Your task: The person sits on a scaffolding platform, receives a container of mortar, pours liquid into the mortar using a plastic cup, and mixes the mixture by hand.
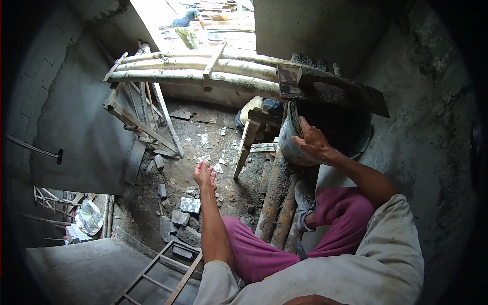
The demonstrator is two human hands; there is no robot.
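My right hand (312,143) is at the near left rim of a dark, mortar-stained bucket (293,147), its thumb and fingers closed about the edge. Shadow hides the bucket's contents. Over the bucket's far side lies a dirty flat board (356,97) with a raised block on it, its left end against the poles. My left hand (205,175) is held out in the air above the rubble-strewn floor. Its fingers are loosely curled and I see nothing in them.
Thick scaffold poles (203,76) cross ahead; others (274,203) run beneath my legs. A wooden trestle (137,122) stands left, a ladder (157,274) below. Rubble (190,205) litters the floor. One person (251,109) is partly hidden below the poles, another (187,25) bends outside.
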